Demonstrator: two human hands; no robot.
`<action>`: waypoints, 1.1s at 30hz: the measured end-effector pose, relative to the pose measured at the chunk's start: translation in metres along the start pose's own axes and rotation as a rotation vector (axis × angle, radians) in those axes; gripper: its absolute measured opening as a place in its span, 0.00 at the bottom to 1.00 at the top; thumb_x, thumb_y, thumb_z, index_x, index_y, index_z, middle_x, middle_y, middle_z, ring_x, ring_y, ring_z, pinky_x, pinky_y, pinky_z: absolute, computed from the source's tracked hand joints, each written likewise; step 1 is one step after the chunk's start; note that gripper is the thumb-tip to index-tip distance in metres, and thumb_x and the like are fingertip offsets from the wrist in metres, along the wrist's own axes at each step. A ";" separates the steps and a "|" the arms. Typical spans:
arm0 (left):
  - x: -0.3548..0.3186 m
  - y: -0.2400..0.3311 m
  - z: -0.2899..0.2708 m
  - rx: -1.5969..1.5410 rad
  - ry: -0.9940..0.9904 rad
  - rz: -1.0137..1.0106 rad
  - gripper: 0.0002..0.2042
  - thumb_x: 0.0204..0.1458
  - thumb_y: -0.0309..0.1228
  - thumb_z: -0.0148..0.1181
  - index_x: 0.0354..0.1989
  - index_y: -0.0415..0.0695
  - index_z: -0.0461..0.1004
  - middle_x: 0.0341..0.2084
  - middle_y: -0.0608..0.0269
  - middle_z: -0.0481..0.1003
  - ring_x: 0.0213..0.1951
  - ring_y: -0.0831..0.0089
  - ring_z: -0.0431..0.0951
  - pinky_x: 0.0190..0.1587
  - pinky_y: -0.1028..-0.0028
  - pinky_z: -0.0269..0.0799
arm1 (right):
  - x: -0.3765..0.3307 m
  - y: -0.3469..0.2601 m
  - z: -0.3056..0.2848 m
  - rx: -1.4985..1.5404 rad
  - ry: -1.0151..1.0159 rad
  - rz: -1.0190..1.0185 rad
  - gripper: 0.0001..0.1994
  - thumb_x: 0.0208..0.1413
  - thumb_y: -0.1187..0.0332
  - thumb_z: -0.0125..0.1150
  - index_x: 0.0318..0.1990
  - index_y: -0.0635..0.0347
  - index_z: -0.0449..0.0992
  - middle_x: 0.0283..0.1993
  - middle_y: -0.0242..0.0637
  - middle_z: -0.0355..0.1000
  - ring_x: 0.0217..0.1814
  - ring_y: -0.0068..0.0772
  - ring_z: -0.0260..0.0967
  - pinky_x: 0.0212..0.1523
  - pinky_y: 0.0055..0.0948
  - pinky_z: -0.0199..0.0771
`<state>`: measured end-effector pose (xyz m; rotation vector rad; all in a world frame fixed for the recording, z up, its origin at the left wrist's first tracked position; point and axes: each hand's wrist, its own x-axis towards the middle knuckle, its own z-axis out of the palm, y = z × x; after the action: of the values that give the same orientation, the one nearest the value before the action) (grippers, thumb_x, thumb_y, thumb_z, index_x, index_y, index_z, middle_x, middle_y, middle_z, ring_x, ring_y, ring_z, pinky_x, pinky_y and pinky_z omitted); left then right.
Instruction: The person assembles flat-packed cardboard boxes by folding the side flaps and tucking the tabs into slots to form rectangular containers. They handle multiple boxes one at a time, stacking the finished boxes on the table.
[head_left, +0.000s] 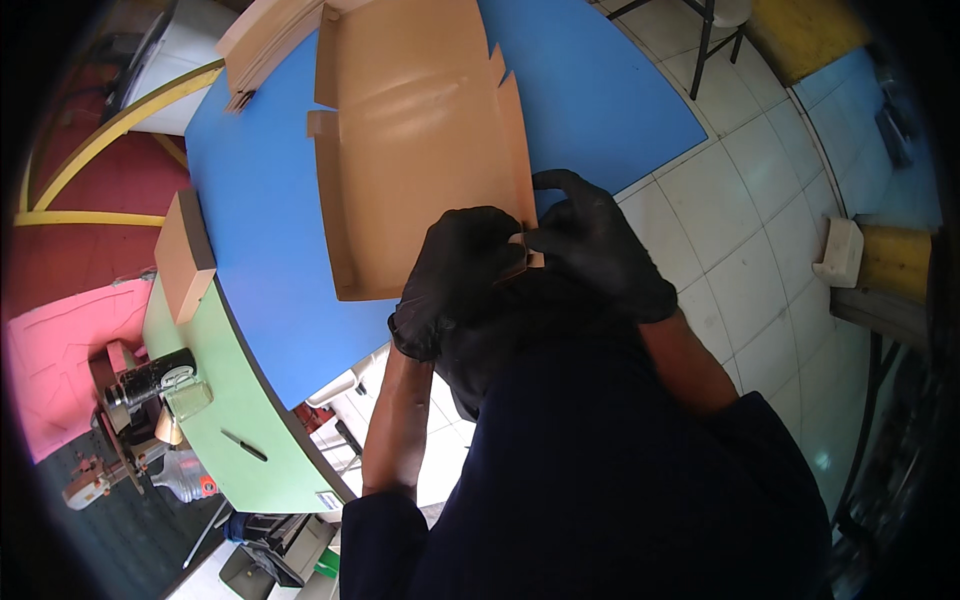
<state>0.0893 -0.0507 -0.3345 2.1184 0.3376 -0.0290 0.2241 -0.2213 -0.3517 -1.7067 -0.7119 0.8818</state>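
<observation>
A brown cardboard box [420,150], partly folded, lies open on the blue table. Its side walls stand up, and slotted flaps show along its right edge. At the near right corner both my hands, in black gloves, work on the cardboard. My left hand [458,262] is closed with its fingertips at the corner flap, reaching over the box's near edge. My right hand [600,245] pinches the same corner from the outer side, its index finger bent along the right wall. A small bit of the flap shows between the hands; the rest is hidden by the gloves.
Stacked flat cardboard [275,40] lies at the far left of the blue table [250,220]. A closed cardboard box [186,258] stands on the adjoining green table [225,400], which also bears a knife [245,445]. A folding stool [708,40] stands on the tiled floor.
</observation>
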 end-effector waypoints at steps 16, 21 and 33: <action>0.013 0.022 0.019 0.179 0.164 -0.106 0.15 0.46 0.31 0.74 0.38 0.39 0.76 0.30 0.48 0.81 0.35 0.49 0.84 0.39 0.60 0.78 | 0.015 -0.010 -0.007 -0.004 -0.120 0.086 0.34 0.55 0.69 0.73 0.66 0.61 0.63 0.31 0.40 0.79 0.33 0.30 0.79 0.37 0.30 0.75; 0.000 -0.011 -0.038 0.179 0.700 -0.088 0.16 0.52 0.36 0.75 0.41 0.39 0.77 0.28 0.54 0.80 0.33 0.58 0.84 0.39 0.61 0.78 | 0.000 -0.021 -0.042 -0.179 -0.259 0.050 0.35 0.56 0.69 0.72 0.69 0.62 0.63 0.36 0.40 0.81 0.37 0.29 0.79 0.41 0.30 0.77; -0.032 -0.074 -0.056 0.185 0.605 -0.264 0.15 0.55 0.29 0.63 0.50 0.39 0.79 0.45 0.49 0.80 0.39 0.59 0.82 0.44 0.63 0.78 | 0.085 0.000 -0.008 -0.683 0.108 -0.469 0.32 0.63 0.60 0.69 0.69 0.64 0.64 0.53 0.46 0.79 0.55 0.50 0.75 0.53 0.43 0.77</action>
<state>0.0340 0.0266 -0.3604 2.2138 1.0032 0.4491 0.2778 -0.1566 -0.3689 -2.0179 -1.3759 0.2127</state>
